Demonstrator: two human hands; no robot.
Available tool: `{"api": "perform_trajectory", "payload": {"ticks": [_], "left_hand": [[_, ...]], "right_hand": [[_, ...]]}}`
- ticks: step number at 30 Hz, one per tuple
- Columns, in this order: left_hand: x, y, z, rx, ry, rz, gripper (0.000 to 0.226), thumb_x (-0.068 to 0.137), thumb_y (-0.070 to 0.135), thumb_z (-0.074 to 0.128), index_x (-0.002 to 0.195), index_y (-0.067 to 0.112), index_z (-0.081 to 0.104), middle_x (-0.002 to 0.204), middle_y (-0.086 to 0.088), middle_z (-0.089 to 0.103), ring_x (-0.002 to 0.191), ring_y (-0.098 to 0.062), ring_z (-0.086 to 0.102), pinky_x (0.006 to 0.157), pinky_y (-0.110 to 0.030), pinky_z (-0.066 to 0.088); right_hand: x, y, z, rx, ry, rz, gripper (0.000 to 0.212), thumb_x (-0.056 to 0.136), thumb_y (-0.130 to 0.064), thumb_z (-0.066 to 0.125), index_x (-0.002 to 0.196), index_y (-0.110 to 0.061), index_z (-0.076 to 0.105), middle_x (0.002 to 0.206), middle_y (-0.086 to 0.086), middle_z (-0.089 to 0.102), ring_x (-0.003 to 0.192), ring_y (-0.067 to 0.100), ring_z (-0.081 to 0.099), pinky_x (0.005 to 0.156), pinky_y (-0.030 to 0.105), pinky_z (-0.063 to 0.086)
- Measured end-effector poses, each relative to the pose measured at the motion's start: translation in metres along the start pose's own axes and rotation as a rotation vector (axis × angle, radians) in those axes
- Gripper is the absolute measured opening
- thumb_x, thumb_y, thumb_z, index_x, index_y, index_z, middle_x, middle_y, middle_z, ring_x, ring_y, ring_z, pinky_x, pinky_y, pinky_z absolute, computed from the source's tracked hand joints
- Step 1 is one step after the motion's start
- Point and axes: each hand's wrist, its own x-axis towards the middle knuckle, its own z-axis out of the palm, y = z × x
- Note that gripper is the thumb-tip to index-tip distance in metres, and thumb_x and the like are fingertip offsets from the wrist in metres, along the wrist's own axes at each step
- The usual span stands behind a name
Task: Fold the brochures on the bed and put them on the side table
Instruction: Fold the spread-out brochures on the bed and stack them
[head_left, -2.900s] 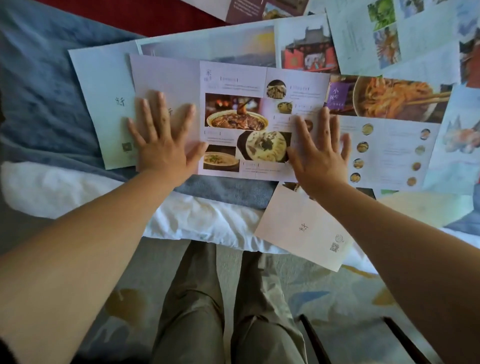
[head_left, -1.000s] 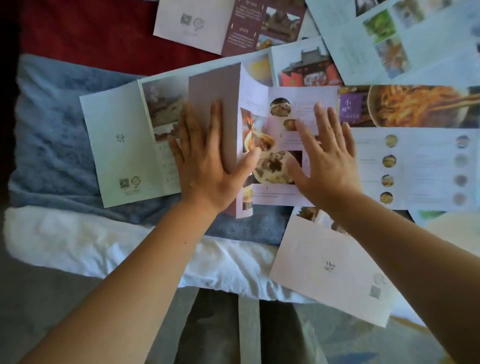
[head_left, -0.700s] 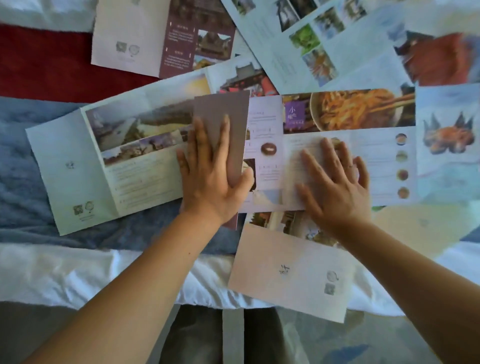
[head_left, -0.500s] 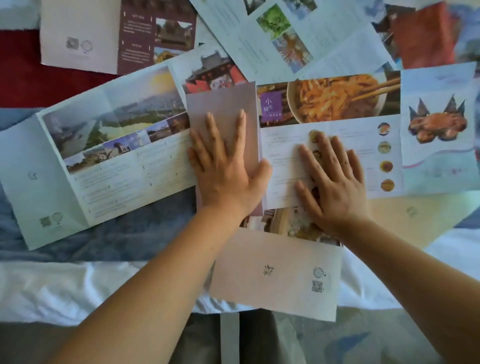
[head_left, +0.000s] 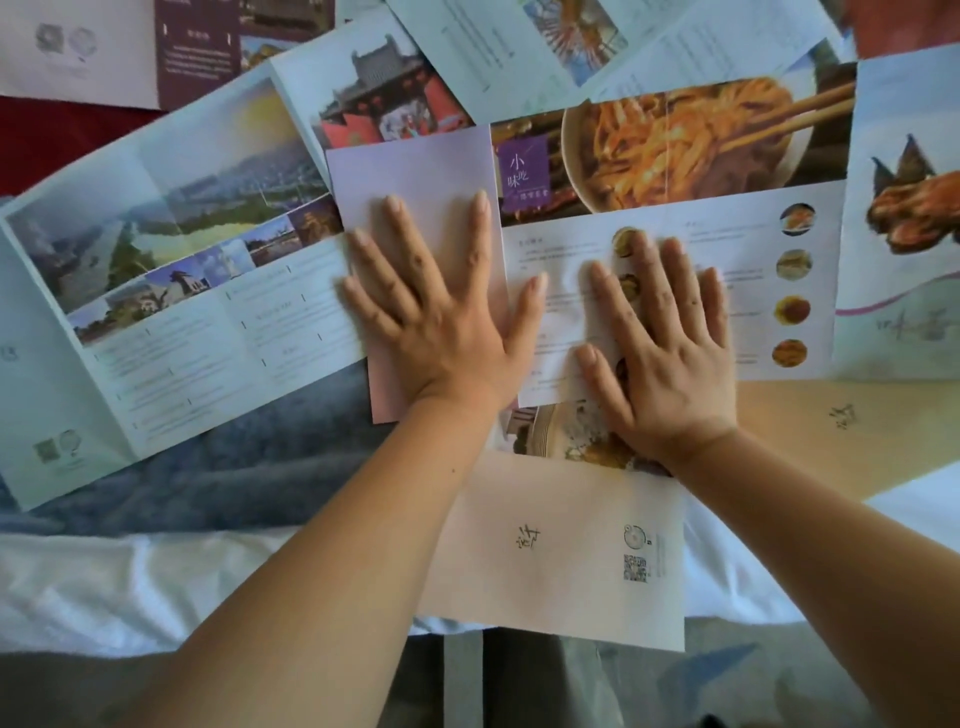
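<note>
Several unfolded brochures lie overlapping on the bed. One pale lilac brochure (head_left: 415, 176) is folded into a narrow panel, and my left hand (head_left: 441, 317) lies flat on it with fingers spread, its thumb reaching over the right edge. Just to the right, my right hand (head_left: 665, 353) presses flat on the white lower half of a noodle-photo brochure (head_left: 675, 150). Neither hand grips anything. The side table is not in view.
A wide landscape brochure (head_left: 182, 260) lies to the left on a blue blanket (head_left: 234, 467). A pale brochure with a QR code (head_left: 561, 561) overhangs the white sheet (head_left: 104, 587) at the bed edge. More brochures cover the top and right (head_left: 909, 208).
The food brochure's panels were folded over to the right into one narrow lilac panel. My left hand moved onto it; my right hand slid onto the noodle brochure. The view came closer.
</note>
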Motion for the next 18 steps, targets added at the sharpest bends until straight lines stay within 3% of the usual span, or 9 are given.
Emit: {"api": "perform_trajectory", "payload": {"ticks": [5, 8, 13, 18], "left_hand": [[0.001, -0.015, -0.006, 0.008, -0.024, 0.02, 0.08, 0.093, 0.081, 0.019, 0.161, 0.044, -0.003, 0.169, -0.021, -0.009, 0.152, -0.053, -0.009, 0.118, -0.072, -0.001], [0.001, -0.046, -0.011, 0.039, -0.033, 0.017, 0.081, 0.093, 0.081, 0.02, 0.161, 0.044, -0.005, 0.169, -0.02, -0.01, 0.153, -0.051, -0.009, 0.119, -0.072, -0.002], [0.002, -0.136, -0.022, 0.087, -0.016, -0.034, 0.08, 0.094, 0.077, 0.024, 0.162, 0.043, -0.001, 0.17, -0.02, -0.008, 0.154, -0.048, -0.007, 0.119, -0.069, -0.004], [-0.002, -0.229, -0.032, 0.128, 0.024, -0.111, 0.08, 0.094, 0.074, 0.026, 0.162, 0.041, 0.002, 0.169, -0.023, -0.003, 0.154, -0.051, -0.003, 0.12, -0.07, 0.001]], "right_hand": [[-0.003, -0.017, -0.013, 0.073, -0.081, 0.032, 0.068, 0.105, -0.055, 0.035, 0.165, -0.028, 0.016, 0.173, 0.006, 0.004, 0.159, 0.026, -0.002, 0.128, 0.052, 0.008], [0.001, -0.045, -0.016, 0.059, -0.185, 0.007, 0.067, 0.106, -0.056, 0.029, 0.165, -0.032, 0.008, 0.173, 0.003, -0.006, 0.159, 0.025, -0.011, 0.129, 0.05, 0.003], [0.007, -0.116, -0.002, 0.061, -0.215, -0.179, 0.062, 0.107, -0.052, 0.032, 0.164, -0.03, 0.02, 0.172, 0.002, 0.006, 0.159, 0.026, -0.002, 0.129, 0.047, 0.001], [0.022, -0.192, 0.013, 0.094, -0.244, -0.267, 0.06, 0.108, -0.051, 0.03, 0.164, -0.031, 0.019, 0.172, 0.0, 0.006, 0.159, 0.025, -0.003, 0.128, 0.046, -0.004]]}}
